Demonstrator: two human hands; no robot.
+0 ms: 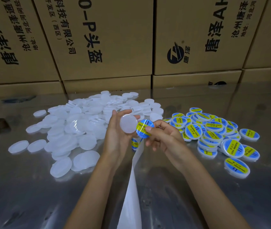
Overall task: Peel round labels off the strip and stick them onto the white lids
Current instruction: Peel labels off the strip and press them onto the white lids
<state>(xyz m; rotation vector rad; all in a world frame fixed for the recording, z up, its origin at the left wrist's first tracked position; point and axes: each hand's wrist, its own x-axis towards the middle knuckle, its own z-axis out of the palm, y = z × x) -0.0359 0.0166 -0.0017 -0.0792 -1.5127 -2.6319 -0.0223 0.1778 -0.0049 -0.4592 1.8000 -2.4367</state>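
The left hand (115, 138) holds one plain white lid (128, 123) at the centre, its grip curled round the rim with the flat face turned to the camera. Just at the lid's 3 o'clock, the right hand (164, 138) pinches a round blue-and-yellow label (143, 129) in a narrow grip of thumb and fingers; the label's edge touches the lid. The white backing strip (131, 195) trails from under the hands toward 6 o'clock across the shiny metal surface (32, 195). Unlabelled lids (75, 128) are heaped at 9 to 11 o'clock, labelled lids (214, 133) at 3 o'clock. Cardboard boxes (108, 38) stand at 12 o'clock.
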